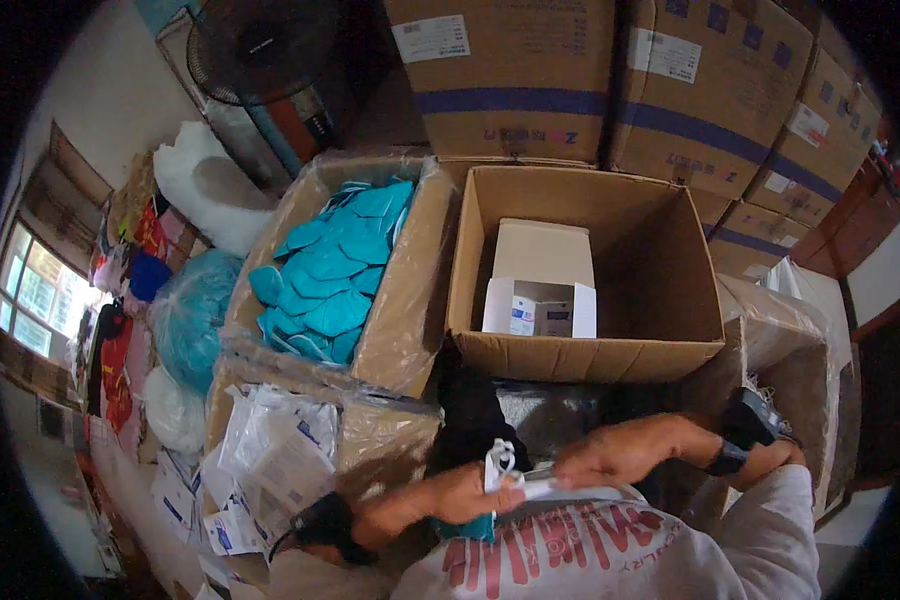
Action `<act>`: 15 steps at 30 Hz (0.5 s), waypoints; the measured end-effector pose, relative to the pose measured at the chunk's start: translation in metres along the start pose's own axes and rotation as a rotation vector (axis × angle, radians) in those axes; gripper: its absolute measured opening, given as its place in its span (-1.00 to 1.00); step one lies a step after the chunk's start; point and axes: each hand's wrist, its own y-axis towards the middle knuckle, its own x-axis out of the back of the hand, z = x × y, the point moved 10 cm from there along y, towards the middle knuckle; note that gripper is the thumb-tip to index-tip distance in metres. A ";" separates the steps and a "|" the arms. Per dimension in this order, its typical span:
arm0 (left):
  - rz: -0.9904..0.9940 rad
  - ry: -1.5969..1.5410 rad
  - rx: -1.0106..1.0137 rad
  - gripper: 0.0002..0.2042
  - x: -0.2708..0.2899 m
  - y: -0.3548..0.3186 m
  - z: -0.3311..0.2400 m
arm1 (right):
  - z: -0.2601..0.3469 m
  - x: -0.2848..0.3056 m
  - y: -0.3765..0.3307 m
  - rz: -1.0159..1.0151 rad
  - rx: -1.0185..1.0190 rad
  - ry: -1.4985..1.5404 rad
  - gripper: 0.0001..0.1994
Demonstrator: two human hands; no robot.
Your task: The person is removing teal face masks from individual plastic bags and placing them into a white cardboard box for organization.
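Close to my chest, my left hand (460, 495) is closed on a folded teal face mask (478, 528), whose lower part shows beneath the fingers. White loops of strap (503, 460) stand up from this grip. My right hand (602, 455) comes in from the right with its fingers pinched on a white strip (540, 488) that spans the gap between both hands. Whether the strip belongs to the mask is hard to make out. Many similar teal masks (335, 260) fill a plastic-lined carton (405, 290) ahead on the left.
In front of me stands an open brown carton (585, 358) with a small open white box (545, 310) inside. Clear plastic bags (280, 440) lie in a box at my left. Another open carton (790, 360) is at right. Large cartons (710, 90) are stacked behind, beside a fan (260, 45).
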 end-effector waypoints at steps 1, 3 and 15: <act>0.026 -0.073 -0.071 -0.68 -0.012 0.000 -0.001 | -0.001 -0.006 -0.008 0.021 0.001 0.030 -0.71; 0.065 -0.089 -0.096 -0.69 -0.025 0.000 0.001 | -0.003 -0.015 -0.021 0.059 0.005 0.090 -0.71; -0.032 0.185 -0.408 -0.80 -0.026 -0.005 -0.023 | -0.015 -0.013 -0.087 0.213 -0.157 0.184 -0.67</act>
